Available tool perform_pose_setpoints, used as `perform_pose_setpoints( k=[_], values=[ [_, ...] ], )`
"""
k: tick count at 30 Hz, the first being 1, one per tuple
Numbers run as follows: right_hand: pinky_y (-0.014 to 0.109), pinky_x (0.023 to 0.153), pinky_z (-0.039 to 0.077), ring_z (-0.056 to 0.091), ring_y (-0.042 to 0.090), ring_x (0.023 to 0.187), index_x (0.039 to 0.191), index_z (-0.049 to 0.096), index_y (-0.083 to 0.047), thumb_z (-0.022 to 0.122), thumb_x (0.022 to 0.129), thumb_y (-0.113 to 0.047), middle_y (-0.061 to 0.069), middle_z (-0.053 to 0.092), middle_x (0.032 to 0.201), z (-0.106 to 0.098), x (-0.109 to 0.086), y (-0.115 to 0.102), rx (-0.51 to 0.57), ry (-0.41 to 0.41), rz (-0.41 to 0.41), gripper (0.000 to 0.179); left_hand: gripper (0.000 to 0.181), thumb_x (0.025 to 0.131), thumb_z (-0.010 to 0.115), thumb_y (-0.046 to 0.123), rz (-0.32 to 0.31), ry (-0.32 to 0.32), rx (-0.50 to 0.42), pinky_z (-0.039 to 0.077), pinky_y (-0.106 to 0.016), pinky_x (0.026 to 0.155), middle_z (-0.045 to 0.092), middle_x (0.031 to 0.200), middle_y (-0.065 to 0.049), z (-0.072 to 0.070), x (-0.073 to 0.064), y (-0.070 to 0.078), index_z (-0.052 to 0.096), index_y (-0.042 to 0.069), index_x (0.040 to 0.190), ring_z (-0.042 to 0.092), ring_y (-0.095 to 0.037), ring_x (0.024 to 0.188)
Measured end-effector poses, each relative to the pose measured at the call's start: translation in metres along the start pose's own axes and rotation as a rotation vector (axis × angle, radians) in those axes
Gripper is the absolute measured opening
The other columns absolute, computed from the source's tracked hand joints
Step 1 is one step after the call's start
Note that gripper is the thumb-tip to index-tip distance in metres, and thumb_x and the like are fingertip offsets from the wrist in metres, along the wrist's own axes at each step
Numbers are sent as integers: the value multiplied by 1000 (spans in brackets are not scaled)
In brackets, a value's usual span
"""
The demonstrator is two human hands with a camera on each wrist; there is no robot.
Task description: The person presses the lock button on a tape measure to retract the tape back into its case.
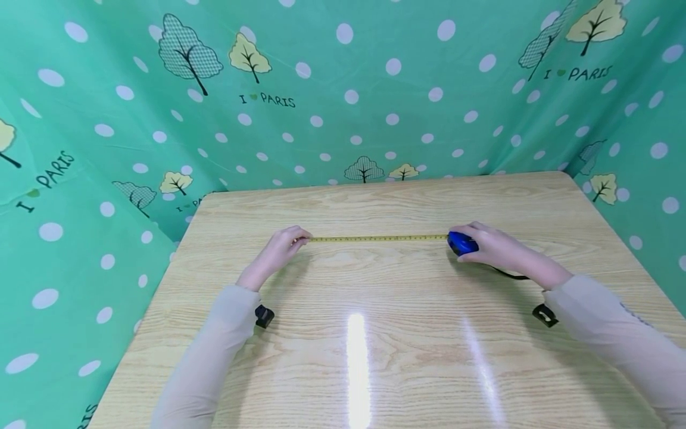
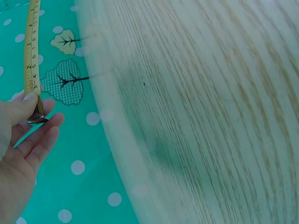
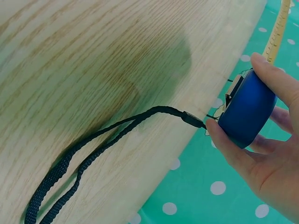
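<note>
Sleeves, tape blade crosswise, pointing left

blue tape case | yellow blade | black strap | curtain — green, white dots

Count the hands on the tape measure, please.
2: the left hand pinches the free end of the yellow tape, and the right hand grips the blue case. No others show.
</note>
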State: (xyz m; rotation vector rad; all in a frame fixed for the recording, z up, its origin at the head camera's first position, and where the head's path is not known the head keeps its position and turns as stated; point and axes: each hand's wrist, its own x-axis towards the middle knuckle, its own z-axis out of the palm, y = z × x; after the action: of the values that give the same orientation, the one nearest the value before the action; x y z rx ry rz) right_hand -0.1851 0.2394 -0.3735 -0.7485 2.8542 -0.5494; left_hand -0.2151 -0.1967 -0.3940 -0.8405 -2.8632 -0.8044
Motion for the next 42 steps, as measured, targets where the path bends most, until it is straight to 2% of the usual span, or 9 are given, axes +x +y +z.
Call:
perform_pose_setpoints(
  k=[13, 24, 42],
  values=[
    [46, 72, 49, 52, 41, 97, 127, 42, 1, 69, 77, -18, 28, 47, 112, 1, 1, -4, 15, -2, -5, 60, 17, 87, 53, 3, 3, -8, 1, 50, -31, 72, 62, 93, -9, 3, 2, 1, 63, 1, 101, 59, -21, 83],
    [48, 74, 48, 51, 41, 98, 127, 42, 0, 69, 77, -19, 28, 47, 113, 4, 3, -7, 0, -1, -4, 60, 16, 86, 54, 1, 41, -4, -2, 50, -30, 71, 62, 91, -11, 6, 6, 6, 63, -1, 99, 60, -21, 82],
    [47, 73, 49, 53, 39, 96, 125, 44, 1, 70, 76, -20, 27, 49, 110, 6, 9, -12, -26, 21, -55, 60, 12, 86, 55, 1, 60, 2, -39, 51, -29, 69, 64, 90, -12, 11, 12, 14, 64, -2, 93, 61, -21, 80]
  ],
)
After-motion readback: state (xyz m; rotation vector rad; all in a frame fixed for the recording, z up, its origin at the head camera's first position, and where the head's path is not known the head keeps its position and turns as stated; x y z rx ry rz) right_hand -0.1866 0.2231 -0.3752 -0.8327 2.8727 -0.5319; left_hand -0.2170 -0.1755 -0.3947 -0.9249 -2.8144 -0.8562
